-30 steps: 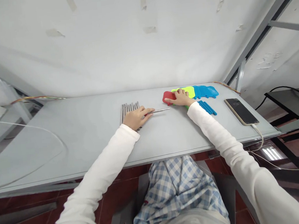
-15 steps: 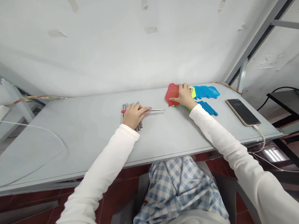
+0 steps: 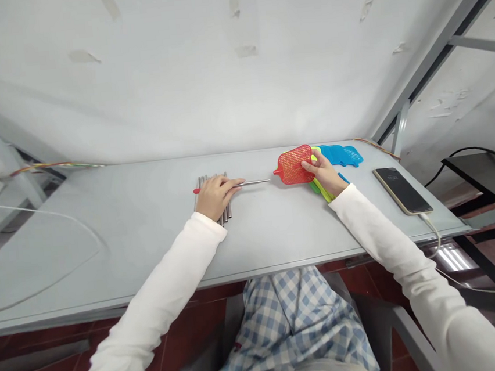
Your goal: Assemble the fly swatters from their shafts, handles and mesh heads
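Note:
My left hand [image 3: 217, 195] is closed around a thin metal rod [image 3: 253, 182], whose narrow end points right. A red end [image 3: 196, 191] shows on the hand's other side. Beneath this hand lie several metal rods [image 3: 227, 212], partly covered by it. Between thumb and fingers, my right hand [image 3: 324, 172] grips a red mesh fly swatter head [image 3: 294, 165], its narrow neck turned left toward the rod's tip. A short space separates the two. Blue swatter heads [image 3: 341, 155] and yellow-green pieces [image 3: 325, 193] lie behind and under the right hand, partly hidden.
A phone [image 3: 402, 190] with a white charging cable [image 3: 436, 231] lies on the right of the grey table [image 3: 148, 242]. A thin white cable [image 3: 73, 217] curves across the left side. The white wall [image 3: 186, 98] rises behind the table.
My right hand has lifted the red swatter head off the pile and turned its neck toward the rod. My left hand still holds the rod in nearly the same place.

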Available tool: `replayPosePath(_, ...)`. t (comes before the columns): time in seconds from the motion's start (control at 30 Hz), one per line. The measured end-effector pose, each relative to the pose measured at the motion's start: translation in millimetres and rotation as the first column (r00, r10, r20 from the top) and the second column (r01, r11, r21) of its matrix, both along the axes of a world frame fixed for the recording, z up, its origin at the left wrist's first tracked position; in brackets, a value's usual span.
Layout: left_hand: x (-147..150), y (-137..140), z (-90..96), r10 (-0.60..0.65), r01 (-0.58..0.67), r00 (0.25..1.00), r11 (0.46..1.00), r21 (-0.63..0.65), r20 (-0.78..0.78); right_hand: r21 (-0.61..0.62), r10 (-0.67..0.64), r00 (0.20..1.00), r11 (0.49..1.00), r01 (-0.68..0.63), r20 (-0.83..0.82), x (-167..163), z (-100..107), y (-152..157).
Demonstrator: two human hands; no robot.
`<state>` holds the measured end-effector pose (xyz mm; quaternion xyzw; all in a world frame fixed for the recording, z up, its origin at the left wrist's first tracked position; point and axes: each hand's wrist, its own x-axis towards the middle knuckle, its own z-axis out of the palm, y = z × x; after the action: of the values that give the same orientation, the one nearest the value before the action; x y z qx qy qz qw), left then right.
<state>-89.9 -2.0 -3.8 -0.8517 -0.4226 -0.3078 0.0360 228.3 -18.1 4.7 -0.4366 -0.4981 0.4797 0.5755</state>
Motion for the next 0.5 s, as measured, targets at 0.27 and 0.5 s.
replayPosePath(0.27, 0.6, -2.2, 1.5, 0.02, -0.021, 1.0, 0.999, 0.032, 0.022, 0.009, 0.065, 0.997, 0.998, -0.066, 0.044, -6.9, -2.9, -2.7)
replayPosePath(0.5, 1.1, -3.1, 2.7, 0.006, -0.007, 0.999, 1.0, 0.027, 0.037, 0.042, 0.055, 0.997, 0.997, -0.057, 0.048, -5.5, -2.9, -3.0)
